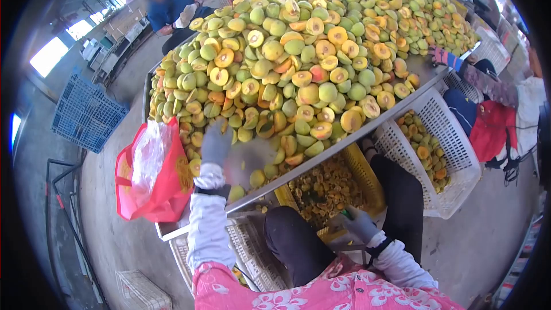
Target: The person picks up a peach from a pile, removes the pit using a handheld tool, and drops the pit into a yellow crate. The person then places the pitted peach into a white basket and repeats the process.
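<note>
A large heap of halved green-yellow fruit (298, 63) covers the metal-edged table (338, 148). Against the heap's near left edge is my left hand (217, 143), in a grey glove, beside the red bag; its fingertips are blurred among the fruit, so whether it grips one is unclear. My right hand (360, 225), also gloved, is closed around a small green-handled tool (346, 214). It is low, over the near rim of the yellow crate (367, 181), which contains cut pieces and scraps.
A red bag (163, 195) with clear plastic stands at the table's left corner. White crates (459, 155) flank my legs, one with fruit. A blue crate (89, 112) is far left. One person (172, 0) sits across the table; a co-worker's striped-gloved hand (446, 57) touches its right edge.
</note>
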A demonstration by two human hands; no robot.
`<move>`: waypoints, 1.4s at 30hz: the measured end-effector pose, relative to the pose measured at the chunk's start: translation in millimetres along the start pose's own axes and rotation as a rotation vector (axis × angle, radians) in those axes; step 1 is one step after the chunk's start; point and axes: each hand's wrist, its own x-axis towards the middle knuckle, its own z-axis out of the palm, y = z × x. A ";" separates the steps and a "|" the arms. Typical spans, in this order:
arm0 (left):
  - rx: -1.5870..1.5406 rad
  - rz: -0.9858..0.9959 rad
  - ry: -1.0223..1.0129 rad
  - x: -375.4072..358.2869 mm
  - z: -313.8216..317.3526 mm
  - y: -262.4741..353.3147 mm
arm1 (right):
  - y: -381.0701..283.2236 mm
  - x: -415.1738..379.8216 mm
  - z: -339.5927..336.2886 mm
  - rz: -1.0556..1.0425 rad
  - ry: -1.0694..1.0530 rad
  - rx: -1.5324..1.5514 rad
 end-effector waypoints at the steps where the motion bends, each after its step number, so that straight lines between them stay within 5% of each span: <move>1: 0.055 -0.079 0.005 22.9 -4.3 13.4 | 15.0 2.3 -1.8 0.077 -0.019 -0.022; 5: 0.227 0.103 0.170 85.5 17.4 5.8 | 21.8 12.9 -5.0 0.280 -0.061 0.234; 7: 0.399 -0.104 -0.047 96.2 16.3 25.2 | 30.8 18.9 -2.5 0.256 -0.053 0.182; 9: 0.535 -0.008 0.033 105.2 21.0 21.2 | 36.5 20.4 -0.2 0.272 -0.092 0.187; 11: 0.706 -0.041 -0.189 113.1 7.7 34.0 | 37.6 19.1 2.0 0.286 -0.105 0.199; 15: 0.861 0.005 -0.283 108.7 7.4 24.6 | 36.9 12.9 4.6 0.198 -0.083 0.098; 17: 1.041 -0.023 -0.185 96.3 56.0 -32.5 | 32.5 9.8 3.0 0.158 -0.061 0.057; 21: 0.537 -0.198 -0.201 22.1 41.9 -6.6 | 3.0 0.1 -8.1 0.190 -0.119 0.117; 23: 0.401 -0.134 -0.245 -13.0 26.4 9.8 | -8.1 -5.0 -12.1 -0.110 -0.031 0.040; 25: -0.332 -0.103 0.061 -40.7 39.2 8.2 | -30.5 -6.3 -17.0 -0.572 0.085 -0.232; 27: -1.261 -0.426 -0.079 -90.0 -11.3 92.2 | -78.2 -6.4 -13.8 -0.303 0.056 -0.053; 28: -1.268 -0.446 -0.094 -111.8 -15.4 111.7 | -103.8 -11.1 -17.6 -0.331 0.050 -0.036; 30: -1.848 -0.214 -0.220 -147.1 -16.3 135.8 | -140.9 -20.1 -15.4 -0.351 0.085 -0.013; 33: -1.700 -0.115 -0.308 -176.9 7.4 140.5 | -161.2 -30.3 -11.2 -0.373 0.149 -0.046; 34: -0.876 0.304 -0.059 -195.7 -17.3 167.0 | -163.5 -33.9 -10.2 -0.428 0.149 -0.076; 35: -0.888 0.300 -0.066 -205.8 -24.9 181.1 | -164.9 -37.7 -7.4 -0.416 0.152 -0.085; 37: -1.471 -0.227 -0.208 -216.7 -34.8 200.5 | -166.4 -44.5 -1.9 -0.492 0.267 -0.065; 42: -1.677 -0.323 -0.131 -235.3 -60.0 219.4 | -167.0 -58.4 11.0 -0.518 0.260 -0.045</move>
